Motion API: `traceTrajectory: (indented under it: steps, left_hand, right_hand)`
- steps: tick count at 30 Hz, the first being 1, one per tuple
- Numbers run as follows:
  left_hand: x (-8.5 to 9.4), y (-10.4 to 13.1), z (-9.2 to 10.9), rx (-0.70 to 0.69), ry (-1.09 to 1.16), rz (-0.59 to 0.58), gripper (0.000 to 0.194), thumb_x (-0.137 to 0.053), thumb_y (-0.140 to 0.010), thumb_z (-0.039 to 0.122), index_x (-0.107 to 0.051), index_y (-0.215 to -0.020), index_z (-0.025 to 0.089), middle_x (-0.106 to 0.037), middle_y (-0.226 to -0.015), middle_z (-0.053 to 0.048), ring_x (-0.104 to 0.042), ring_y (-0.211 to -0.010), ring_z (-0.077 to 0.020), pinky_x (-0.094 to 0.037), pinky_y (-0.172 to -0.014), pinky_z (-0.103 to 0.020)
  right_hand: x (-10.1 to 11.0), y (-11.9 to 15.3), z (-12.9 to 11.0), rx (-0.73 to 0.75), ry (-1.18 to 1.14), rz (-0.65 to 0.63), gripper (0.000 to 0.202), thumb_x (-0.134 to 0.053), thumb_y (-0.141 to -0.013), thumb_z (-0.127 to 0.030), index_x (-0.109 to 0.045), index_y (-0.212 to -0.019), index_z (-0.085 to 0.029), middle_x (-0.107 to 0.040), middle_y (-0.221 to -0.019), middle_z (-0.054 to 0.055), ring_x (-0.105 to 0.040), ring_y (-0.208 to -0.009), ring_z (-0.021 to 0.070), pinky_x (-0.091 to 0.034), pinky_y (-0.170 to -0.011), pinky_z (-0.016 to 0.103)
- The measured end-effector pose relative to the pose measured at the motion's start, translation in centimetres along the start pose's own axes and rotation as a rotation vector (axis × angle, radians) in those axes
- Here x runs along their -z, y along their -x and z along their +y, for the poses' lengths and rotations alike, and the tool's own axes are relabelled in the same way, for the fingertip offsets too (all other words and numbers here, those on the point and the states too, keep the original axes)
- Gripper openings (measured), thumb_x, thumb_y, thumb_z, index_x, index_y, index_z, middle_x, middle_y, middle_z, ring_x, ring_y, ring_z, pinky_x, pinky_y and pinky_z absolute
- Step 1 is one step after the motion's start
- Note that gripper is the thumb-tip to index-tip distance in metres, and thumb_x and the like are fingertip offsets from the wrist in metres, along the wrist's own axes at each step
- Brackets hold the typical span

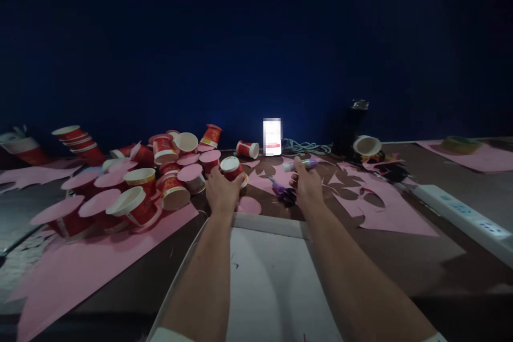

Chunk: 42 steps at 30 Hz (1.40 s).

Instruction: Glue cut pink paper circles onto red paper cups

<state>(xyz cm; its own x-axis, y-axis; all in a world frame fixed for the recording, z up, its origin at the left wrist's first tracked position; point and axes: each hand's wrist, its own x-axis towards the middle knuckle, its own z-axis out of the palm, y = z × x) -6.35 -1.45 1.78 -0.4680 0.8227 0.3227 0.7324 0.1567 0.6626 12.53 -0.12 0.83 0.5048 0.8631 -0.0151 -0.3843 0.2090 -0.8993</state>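
Note:
My left hand (224, 191) is closed around a red paper cup (232, 170) whose whitish round end faces up. In my right hand (308, 184) lies a glue stick (300, 165) with a clear part and a purple part, held sideways above the table. Just below that hand rest purple-handled scissors (282, 189). A pink paper circle (249, 205) lies near my left wrist. Close by on the left, several red cups (174, 192) crowd together, many with pink circles (100, 203) on their ends.
A white board or box lid (276, 278) lies under my forearms. Cut pink sheets (385, 206) spread to the right, beside a white power strip (460, 214). A lit phone (272, 138) stands at the back near a coiled cable (306, 147). Stacked cups (82, 144) lean at the far left.

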Motion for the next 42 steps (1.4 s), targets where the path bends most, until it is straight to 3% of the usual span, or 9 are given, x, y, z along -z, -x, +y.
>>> traceTrajectory:
  steps: [11, 18, 20, 22, 25, 28, 33, 37, 42]
  left_hand:
    - [-1.7, 0.1, -0.2, -0.051, 0.054, -0.135, 0.071, -0.072, -0.067, 0.044, -0.046, -0.126, 0.015, -0.060, -0.122, -0.018, -0.055, -0.114, -0.0292, -0.042, -0.093, -0.038]
    - [-2.7, 0.0, -0.7, -0.112, 0.066, -0.123, 0.074, -0.073, -0.065, 0.041, -0.045, -0.128, 0.014, -0.059, -0.121, -0.017, -0.055, -0.113, -0.0298, -0.041, -0.095, -0.042]
    - [-2.4, 0.3, -0.4, -0.146, 0.061, -0.046, 0.081, -0.075, -0.063, 0.044, -0.042, -0.130, 0.011, -0.055, -0.125, -0.021, -0.050, -0.118, -0.0326, -0.038, -0.098, -0.046]
    - [-2.0, 1.0, 0.2, -0.227, 0.060, 0.110, 0.082, -0.073, -0.064, 0.049, -0.042, -0.129, 0.010, -0.050, -0.127, -0.023, -0.043, -0.123, -0.0350, -0.035, -0.101, -0.050]
    - [-1.9, 2.6, 1.2, -0.453, 0.153, 0.269, 0.054, -0.062, -0.078, 0.044, -0.050, -0.121, 0.013, -0.057, -0.114, -0.016, -0.048, -0.115, -0.0283, -0.037, -0.100, -0.045]
    - [-3.0, 4.0, 1.8, -0.687, 0.169, -0.007, 0.027, -0.049, -0.087, 0.029, -0.058, -0.110, 0.018, -0.061, -0.104, -0.010, -0.055, -0.102, -0.0215, -0.043, -0.093, -0.037]
    - [-5.8, 4.0, 1.8, -0.686, -0.049, -0.399, 0.042, -0.045, -0.083, 0.014, -0.055, -0.124, 0.015, -0.060, -0.117, -0.014, -0.055, -0.106, -0.0233, -0.042, -0.094, -0.035]
    - [-6.6, 3.5, 1.5, -0.779, -0.058, -0.524, 0.051, -0.049, -0.077, 0.008, -0.055, -0.127, 0.016, -0.058, -0.126, -0.014, -0.051, -0.114, -0.0256, -0.037, -0.100, -0.037]
    - [-6.6, 3.6, 1.4, -0.831, -0.109, -0.530, 0.046, -0.048, -0.078, 0.009, -0.060, -0.121, 0.022, -0.061, -0.118, -0.011, -0.052, -0.108, -0.0256, -0.041, -0.094, -0.037]
  right_hand:
    - [0.0, 0.3, -0.3, -0.018, 0.130, -0.001, 0.040, -0.075, -0.062, -0.053, -0.051, -0.066, -0.020, -0.046, -0.047, -0.007, -0.041, -0.040, 0.0062, -0.035, -0.036, 0.017]
    - [0.0, 0.6, -0.8, -0.179, 0.109, -0.010, 0.036, -0.077, -0.060, -0.046, -0.053, -0.065, -0.019, -0.051, -0.053, -0.006, -0.044, -0.044, 0.0060, -0.038, -0.039, 0.017]
    - [0.0, 0.8, -1.1, -0.221, 0.117, -0.018, 0.034, -0.077, -0.061, -0.044, -0.054, -0.066, -0.019, -0.052, -0.055, -0.006, -0.045, -0.046, 0.0066, -0.040, -0.041, 0.018]
    - [0.1, 0.9, -1.4, -0.259, 0.133, -0.024, 0.032, -0.075, -0.062, -0.044, -0.055, -0.067, -0.020, -0.053, -0.057, -0.006, -0.046, -0.047, 0.0070, -0.041, -0.042, 0.018]
    - [0.0, 1.2, -1.7, -0.294, 0.162, -0.054, 0.031, -0.075, -0.061, -0.044, -0.056, -0.068, -0.020, -0.055, -0.059, -0.006, -0.047, -0.049, 0.0074, -0.043, -0.044, 0.019]
    - [-0.2, 1.5, -1.9, -0.290, 0.162, -0.080, 0.032, -0.076, -0.059, -0.043, -0.057, -0.071, -0.020, -0.057, -0.062, -0.005, -0.050, -0.053, 0.0081, -0.044, -0.046, 0.019]
    - [-0.5, 1.8, -1.7, -0.271, 0.128, -0.096, 0.033, -0.076, -0.060, -0.044, -0.055, -0.071, -0.021, -0.057, -0.062, -0.004, -0.051, -0.054, 0.0094, -0.042, -0.043, 0.018]
    - [-0.4, 1.6, -1.3, -0.273, 0.137, -0.107, 0.033, -0.076, -0.059, -0.044, -0.056, -0.070, -0.021, -0.056, -0.061, -0.004, -0.050, -0.053, 0.0094, -0.041, -0.042, 0.019]
    - [-0.5, 1.7, -1.1, -0.264, 0.146, -0.108, 0.034, -0.077, -0.059, -0.045, -0.055, -0.068, -0.020, -0.053, -0.056, -0.004, -0.049, -0.051, 0.0090, -0.039, -0.040, 0.017]
